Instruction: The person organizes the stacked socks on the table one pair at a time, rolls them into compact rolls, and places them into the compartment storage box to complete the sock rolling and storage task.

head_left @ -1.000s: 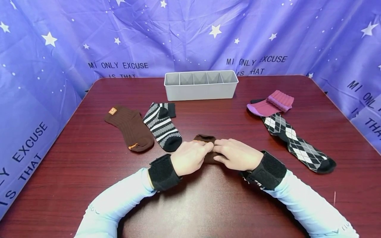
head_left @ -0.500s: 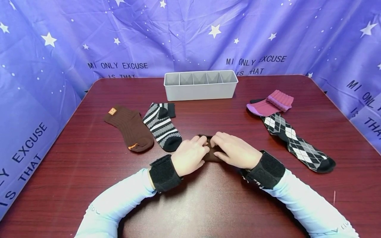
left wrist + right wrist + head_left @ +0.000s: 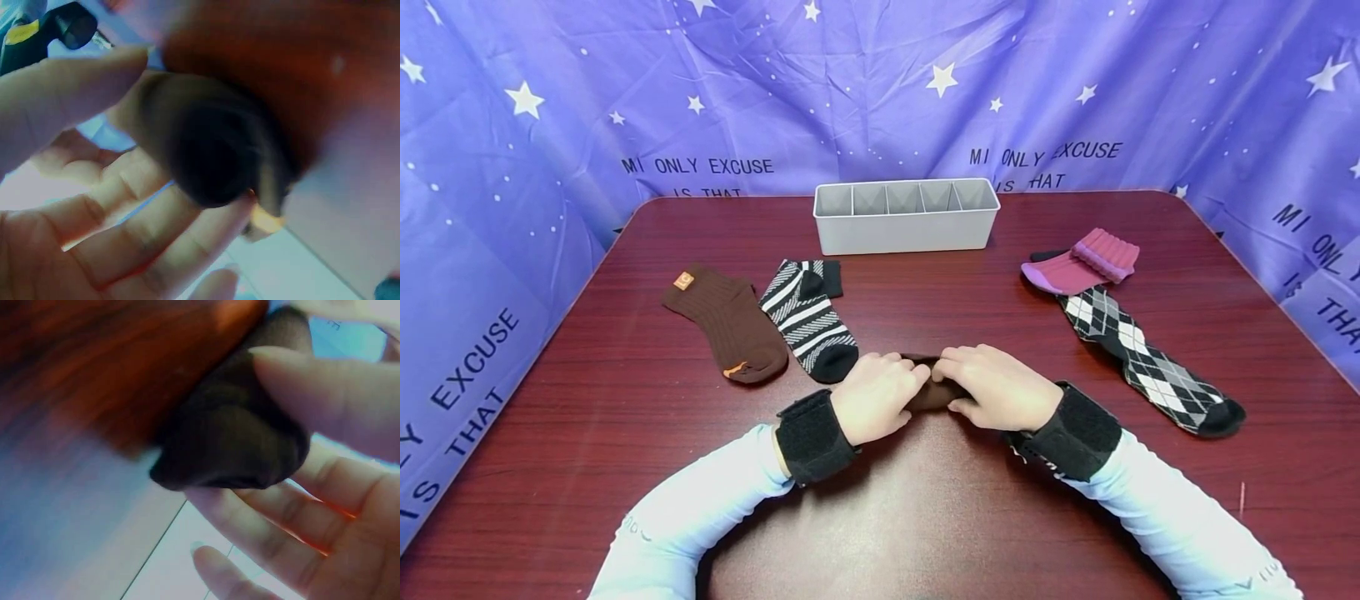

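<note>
Between both hands, at the front middle of the table, is a brown sock (image 3: 934,397), bunched into a short roll. My left hand (image 3: 874,400) holds its left end; in the left wrist view the rolled sock (image 3: 219,147) shows a dark round end, with thumb on one side and fingers on the other. My right hand (image 3: 1002,388) grips the right end, and the right wrist view has the thumb pressing on the sock's dark fabric (image 3: 231,437). The hands cover much of the roll in the head view. Another brown sock (image 3: 726,325) with an orange tag lies flat at the left.
Beside the flat brown sock lies a black-and-white striped sock (image 3: 811,321). A pink sock (image 3: 1086,262) overlaps an argyle sock (image 3: 1150,358) at the right. A grey box with several compartments (image 3: 906,233) stands at the table's (image 3: 700,500) back edge, before a purple curtain (image 3: 850,92).
The brown sock between the hands has become a shorter, tighter roll, its far edge drawn nearer the body. The fingers have shifted their hold; the other socks and the box have not moved.
</note>
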`<state>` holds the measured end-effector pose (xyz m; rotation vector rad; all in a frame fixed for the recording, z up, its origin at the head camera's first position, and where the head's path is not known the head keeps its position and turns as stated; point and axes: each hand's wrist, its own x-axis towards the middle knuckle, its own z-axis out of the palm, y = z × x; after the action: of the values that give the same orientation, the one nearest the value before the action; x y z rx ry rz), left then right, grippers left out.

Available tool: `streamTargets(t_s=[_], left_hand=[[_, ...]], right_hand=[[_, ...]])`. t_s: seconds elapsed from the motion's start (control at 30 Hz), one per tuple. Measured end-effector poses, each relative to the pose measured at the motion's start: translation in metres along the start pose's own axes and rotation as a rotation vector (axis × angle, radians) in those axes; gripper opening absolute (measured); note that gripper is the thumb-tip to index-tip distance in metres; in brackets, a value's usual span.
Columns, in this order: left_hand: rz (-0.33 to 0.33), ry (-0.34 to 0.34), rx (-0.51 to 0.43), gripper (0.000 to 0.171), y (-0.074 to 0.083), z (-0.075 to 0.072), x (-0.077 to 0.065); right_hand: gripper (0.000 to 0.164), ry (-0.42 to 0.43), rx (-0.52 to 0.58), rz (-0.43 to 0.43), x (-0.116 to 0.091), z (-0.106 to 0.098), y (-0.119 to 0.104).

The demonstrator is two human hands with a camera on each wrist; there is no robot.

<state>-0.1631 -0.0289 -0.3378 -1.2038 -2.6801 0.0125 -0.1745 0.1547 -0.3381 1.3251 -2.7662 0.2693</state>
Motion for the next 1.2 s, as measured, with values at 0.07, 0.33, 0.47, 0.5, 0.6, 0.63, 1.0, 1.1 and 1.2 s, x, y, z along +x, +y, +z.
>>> streamTargets(t_s=[0.07, 0.33, 0.47, 0.5, 0.6, 0.63, 1.0, 1.1, 1.2], left_hand=[[-0.002, -0.024, 0.003, 0.024, 0.0006, -0.0003, -0.0006], [-0.016, -0.013, -0.004, 0.02, 0.0014, -0.0007, -0.0016], [-0.017, -0.002, -0.034, 0.033, 0.0005, -0.0007, -0.0014], [-0.015, -0.001, -0.043, 0.035, 0.0002, -0.0007, -0.0016], [-0.003, -0.012, -0.066, 0.036, -0.0002, -0.0015, -0.0023], [0.0, -0.017, -0.074, 0.036, -0.0003, -0.0016, -0.0024], [-0.009, -0.077, -0.168, 0.027, -0.0035, -0.0032, -0.0015], [-0.012, -0.065, -0.192, 0.026, -0.0045, -0.0034, -0.001], [-0.043, -0.022, -0.191, 0.019, -0.0048, -0.0038, -0.0002]], right_hand=[[0.021, 0.0, -0.004, -0.011, -0.0003, -0.0009, -0.0011], [0.011, 0.0, -0.025, -0.004, 0.0009, -0.001, -0.003], [0.017, 0.024, 0.043, 0.02, 0.002, -0.001, -0.0017], [0.017, 0.031, 0.057, 0.02, 0.0022, -0.0008, -0.0012], [0.017, 0.049, 0.042, 0.007, 0.0019, -0.0015, -0.0011], [0.016, 0.056, 0.025, 0.001, 0.0019, -0.0016, -0.0014], [0.031, 0.055, -0.013, -0.016, 0.0025, -0.0011, -0.0037], [0.036, 0.047, -0.005, -0.01, 0.0028, 0.0, -0.0041], [0.029, 0.075, -0.006, -0.019, 0.0028, -0.0005, -0.0046]])
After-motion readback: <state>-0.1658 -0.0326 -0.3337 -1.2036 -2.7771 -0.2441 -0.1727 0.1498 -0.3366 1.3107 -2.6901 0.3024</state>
